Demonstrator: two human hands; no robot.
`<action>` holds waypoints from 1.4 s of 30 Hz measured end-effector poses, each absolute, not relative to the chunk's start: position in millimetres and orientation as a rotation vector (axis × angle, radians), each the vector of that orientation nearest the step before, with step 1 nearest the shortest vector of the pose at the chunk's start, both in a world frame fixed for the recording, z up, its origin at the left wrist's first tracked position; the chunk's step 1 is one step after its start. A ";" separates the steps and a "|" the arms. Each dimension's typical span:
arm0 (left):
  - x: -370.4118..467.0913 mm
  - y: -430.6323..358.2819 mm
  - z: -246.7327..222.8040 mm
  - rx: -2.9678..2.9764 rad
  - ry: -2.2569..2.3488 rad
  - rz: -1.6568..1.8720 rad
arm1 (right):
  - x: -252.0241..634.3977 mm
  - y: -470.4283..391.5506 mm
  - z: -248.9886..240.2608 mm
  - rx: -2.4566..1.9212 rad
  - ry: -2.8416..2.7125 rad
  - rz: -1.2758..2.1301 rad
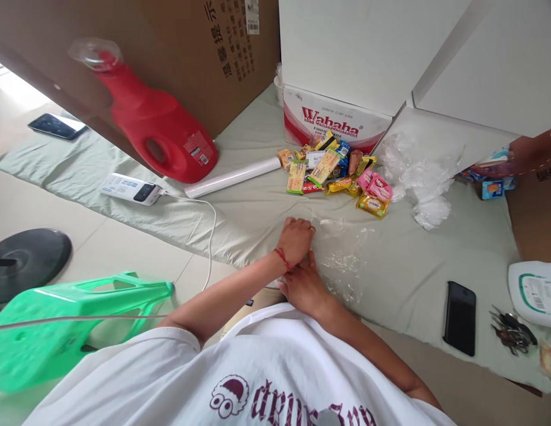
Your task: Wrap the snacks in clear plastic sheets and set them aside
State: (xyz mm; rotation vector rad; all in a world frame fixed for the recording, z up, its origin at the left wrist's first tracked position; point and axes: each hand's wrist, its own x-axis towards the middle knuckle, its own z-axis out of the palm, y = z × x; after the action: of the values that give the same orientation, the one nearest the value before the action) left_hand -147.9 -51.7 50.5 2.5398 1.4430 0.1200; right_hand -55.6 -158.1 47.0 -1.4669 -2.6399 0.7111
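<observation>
A clear plastic bag lies spread on the pale green cloth close to my body. My left hand, with a red string bracelet at the wrist and a ring, is curled closed at the bag's left side. Just below it, my right hand grips the near edge of the bag, its fingers partly hidden under the left hand. Beyond the hands sits a pile of small wrapped snacks, in yellow, blue, red and pink packets. Crumpled clear plastic bags lie to the right of this pile.
At the left stand a red detergent bottle, a white roll and a white power bank with a cable. A Wahaha carton is behind. A black phone and keys lie right; a green stool left.
</observation>
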 end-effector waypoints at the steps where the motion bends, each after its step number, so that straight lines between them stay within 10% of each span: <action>1: -148.7 -49.2 47.2 2.514 1.489 0.135 | -55.6 -158.1 47.8 -1.468 -2.631 0.705; 18: -178.0 -50.1 19.4 2.345 1.699 0.243 | 2.0 -130.9 72.4 -1.094 -2.324 1.313; 27: -181.3 -63.2 22.1 2.316 1.711 0.154 | 10.4 83.6 65.9 -2.020 -1.514 0.503; 42: -185.3 -62.6 20.0 2.332 1.684 0.207 | -53.2 106.6 35.0 -1.792 -1.428 0.793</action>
State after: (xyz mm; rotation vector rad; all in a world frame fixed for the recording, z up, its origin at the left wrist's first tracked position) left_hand -185.3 -62.6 20.0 2.3318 1.6836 0.2069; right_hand -53.2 106.6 35.0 -1.7923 -1.4281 0.7926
